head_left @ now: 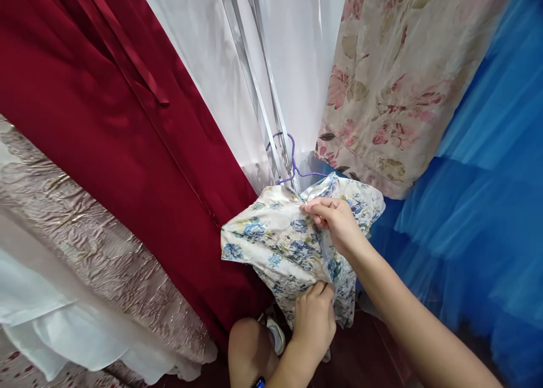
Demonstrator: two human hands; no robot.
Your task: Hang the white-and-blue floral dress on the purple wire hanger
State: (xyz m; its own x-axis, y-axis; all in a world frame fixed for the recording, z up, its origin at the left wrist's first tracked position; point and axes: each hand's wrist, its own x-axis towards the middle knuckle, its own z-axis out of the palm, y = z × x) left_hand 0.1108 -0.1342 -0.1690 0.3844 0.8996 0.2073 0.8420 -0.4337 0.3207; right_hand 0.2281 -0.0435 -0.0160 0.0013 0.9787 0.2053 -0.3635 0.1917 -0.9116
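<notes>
A white dress (275,246) with blue flowers hangs on a purple hanger (293,162). It looks like a small garment with short sleeves, its opening running down the middle. Near the neckline, my right hand (335,218) pinches the edge of that opening between thumb and fingers. Lower down, my left hand (314,317) is closed on the same edge, its fingertips partly hidden by the hand itself. The bottom of the garment is partly covered by my left hand and forearm.
A long red gown (148,150) and a textured pink-gold dress (106,269) hang at left. White fabric (297,54) and metal poles (254,77) stand behind. A beige floral dress (390,88) and blue tulle (462,218) hang at right. My knee (248,348) is below, above the dark red floor (360,354).
</notes>
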